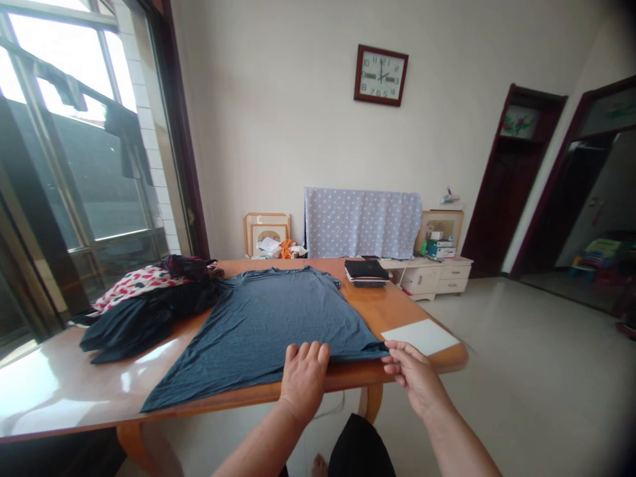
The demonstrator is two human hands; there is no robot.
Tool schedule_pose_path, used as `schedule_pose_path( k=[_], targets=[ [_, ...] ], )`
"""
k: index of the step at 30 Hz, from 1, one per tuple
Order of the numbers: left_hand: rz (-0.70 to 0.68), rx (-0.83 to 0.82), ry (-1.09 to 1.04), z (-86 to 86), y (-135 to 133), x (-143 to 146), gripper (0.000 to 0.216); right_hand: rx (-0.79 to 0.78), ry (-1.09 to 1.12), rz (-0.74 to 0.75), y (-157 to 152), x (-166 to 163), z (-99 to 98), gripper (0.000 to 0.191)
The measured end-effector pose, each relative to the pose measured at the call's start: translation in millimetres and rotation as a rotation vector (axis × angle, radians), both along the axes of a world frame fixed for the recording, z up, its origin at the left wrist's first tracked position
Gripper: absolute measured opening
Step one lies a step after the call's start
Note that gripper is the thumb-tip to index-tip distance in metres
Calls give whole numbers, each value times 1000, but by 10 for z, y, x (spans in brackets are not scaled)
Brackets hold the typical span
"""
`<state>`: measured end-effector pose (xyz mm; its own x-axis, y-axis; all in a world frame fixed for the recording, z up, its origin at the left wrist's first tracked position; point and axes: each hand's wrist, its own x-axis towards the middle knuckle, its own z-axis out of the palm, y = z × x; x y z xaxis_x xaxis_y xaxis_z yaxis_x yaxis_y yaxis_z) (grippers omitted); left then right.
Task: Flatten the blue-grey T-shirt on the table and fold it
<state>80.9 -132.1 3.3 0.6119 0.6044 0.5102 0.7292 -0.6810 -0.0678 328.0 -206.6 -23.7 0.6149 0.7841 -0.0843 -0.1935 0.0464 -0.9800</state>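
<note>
A dark blue-grey T-shirt point(278, 311) lies spread on the wooden table, its neckline toward the far side and its hem along the near edge. My left hand point(304, 377) rests at the middle of the hem, fingers curled over the cloth; the fingertips are hidden. Between thumb and fingers, my right hand point(412, 374) pinches the hem's right corner, where the fabric is bunched and slightly drawn out. Just beyond that hand, a white sheet point(422, 336) lies flat on the table.
A heap of dark and red-patterned clothes point(154, 298) sits on the table's left side. Folded clothes point(366, 272) are stacked at the back right. The wooden table point(397, 306) has a rounded right corner. Behind it stand a low white cabinet point(452, 275) and something under a dotted cloth point(362, 222).
</note>
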Motion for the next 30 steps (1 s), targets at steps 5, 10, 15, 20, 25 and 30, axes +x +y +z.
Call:
schedule_pose_path(
  k=[5, 10, 15, 20, 25, 30],
  targets=[
    [30, 31, -42, 4, 4, -267, 30, -52, -91, -51, -48, 25, 13, 38],
    [-71, 32, -43, -53, -29, -464, 34, -82, -333, -55, -141, -17, 27, 28],
    [-167, -48, -5, -12, -113, -561, 28, -164, -481, -51, -180, 28, -48, 19],
    [-252, -125, 11, 64, -203, -600, 26, -278, -696, -143, -173, 156, -57, 13],
    [-289, -189, -50, 60, -179, -627, 25, -295, -943, -250, -158, 189, -27, 26],
    [-179, -185, -188, 22, 6, -740, 25, -203, -1167, -193, -121, 145, -65, 39]
  ],
)
